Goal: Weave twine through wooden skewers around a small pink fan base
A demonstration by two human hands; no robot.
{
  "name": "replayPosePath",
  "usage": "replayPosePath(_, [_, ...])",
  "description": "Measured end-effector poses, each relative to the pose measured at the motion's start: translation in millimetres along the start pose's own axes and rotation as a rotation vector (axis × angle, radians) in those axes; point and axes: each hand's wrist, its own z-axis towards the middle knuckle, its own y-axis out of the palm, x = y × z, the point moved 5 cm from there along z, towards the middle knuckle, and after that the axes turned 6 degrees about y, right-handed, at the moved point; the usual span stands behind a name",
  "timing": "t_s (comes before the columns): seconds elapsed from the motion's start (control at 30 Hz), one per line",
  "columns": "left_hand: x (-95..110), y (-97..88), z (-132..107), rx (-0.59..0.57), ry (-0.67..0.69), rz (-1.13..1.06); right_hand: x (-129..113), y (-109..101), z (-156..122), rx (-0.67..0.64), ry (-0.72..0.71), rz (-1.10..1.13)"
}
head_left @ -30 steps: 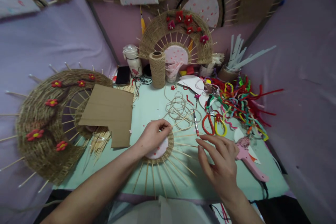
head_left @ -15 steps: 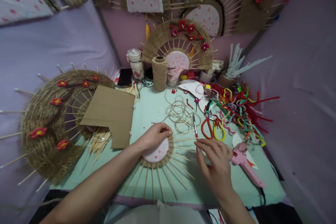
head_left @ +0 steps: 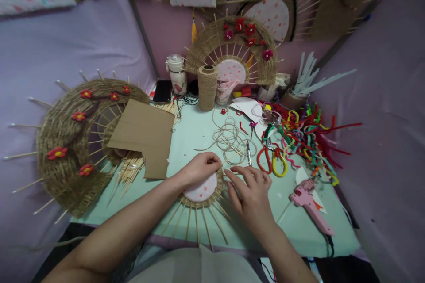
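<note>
A small half-round woven fan (head_left: 203, 188) lies near the table's front, its white centre dotted red and thin wooden sticks spreading from its twine rim. My left hand (head_left: 203, 168) rests over its upper part, thumb and forefinger closed on the rim at the upper right. Close beside that rim, on the right, is my right hand (head_left: 249, 188). Its fingers are bent and apart, with the tips among the sticks; whether they touch a strand of twine I cannot tell. Loose twine (head_left: 229, 139) lies coiled just beyond both hands.
A twine spool (head_left: 207, 90) and a bottle (head_left: 177, 75) stand at the back. Scissors (head_left: 279, 163), a pink glue gun (head_left: 310, 208) and colourful pipe cleaners (head_left: 299, 132) lie on the right. On the left, cardboard (head_left: 142, 130) overlaps a large woven fan (head_left: 63, 132).
My right hand has moved left, from the stick tips to the fan's rim, and its thumb and forefinger are further apart. My left hand keeps its hold. The whole view has shifted slightly.
</note>
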Motion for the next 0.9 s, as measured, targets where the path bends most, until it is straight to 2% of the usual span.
replayPosePath(0.23, [0,2.1,-1,-0.011,0.029,0.005,-4,14,4,-0.056,-0.003,-0.035])
replayPosePath(0.43, [-5,1.6,-3,-0.001,-0.036,-0.128,-3,13,3,-0.078,0.033,0.044])
replayPosePath(0.53, [-5,2.1,-4,-0.022,-0.040,-0.278,-1,15,3,-0.083,0.049,0.064])
replayPosePath(0.7, [-12,6.6,-3,-0.028,-0.133,-0.510,-1,16,1,-0.075,0.022,0.056])
replayPosePath(0.9, [-15,6.6,1,-0.006,-0.137,-0.468,-2,7,-6,0.013,-0.047,0.130])
